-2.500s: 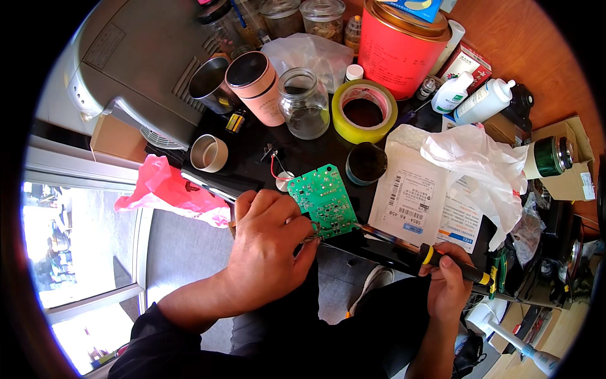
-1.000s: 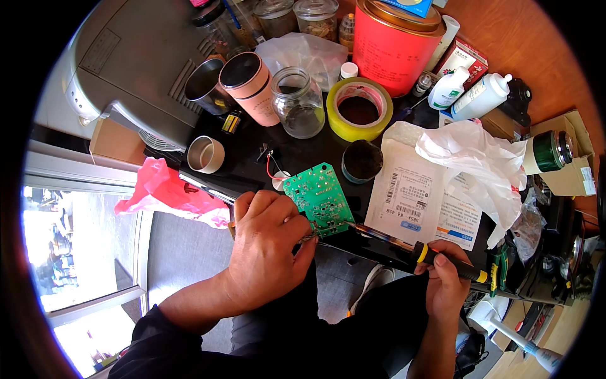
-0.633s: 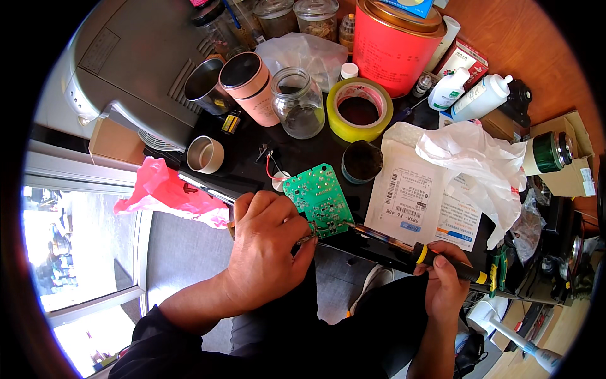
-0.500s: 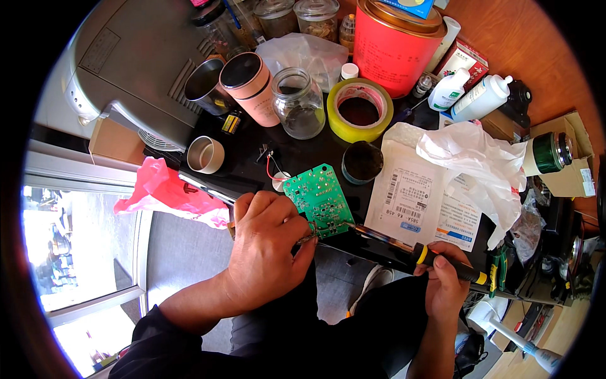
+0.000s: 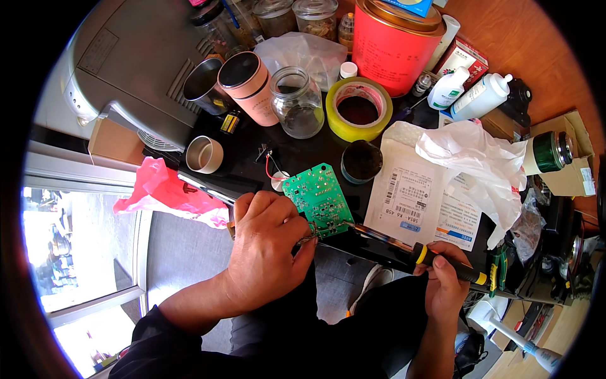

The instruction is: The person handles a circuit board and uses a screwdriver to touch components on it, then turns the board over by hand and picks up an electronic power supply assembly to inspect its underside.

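My left hand (image 5: pixel 265 252) is closed at the lower-left edge of a green circuit board (image 5: pixel 319 196), pinched on a small metallic piece too hidden to name. My right hand (image 5: pixel 445 284) grips the yellow-and-black handle of a soldering iron (image 5: pixel 423 252). The iron's long shaft points up-left, and its tip is at the board's lower right edge. Red and black wires (image 5: pixel 268 165) with a small white disc (image 5: pixel 279 179) lie beside the board's upper left corner. A dark cup (image 5: pixel 361 162) stands just beyond the board.
The dark desk (image 5: pixel 240 158) holds a glass jar (image 5: pixel 297 114), pink flask (image 5: pixel 249 88), yellow tape roll (image 5: pixel 338 126), small metal cup (image 5: pixel 203 163), red canister (image 5: pixel 394 50), papers (image 5: pixel 401 196) and bottles (image 5: pixel 480 101). A red bag (image 5: pixel 151 196) lies at the left; green-handled pliers (image 5: pixel 500 271) at the right.
Since the earliest frame the desk and its things have shifted slightly up and left in the picture. Both hands keep their holds, with no clear movement in the last second.
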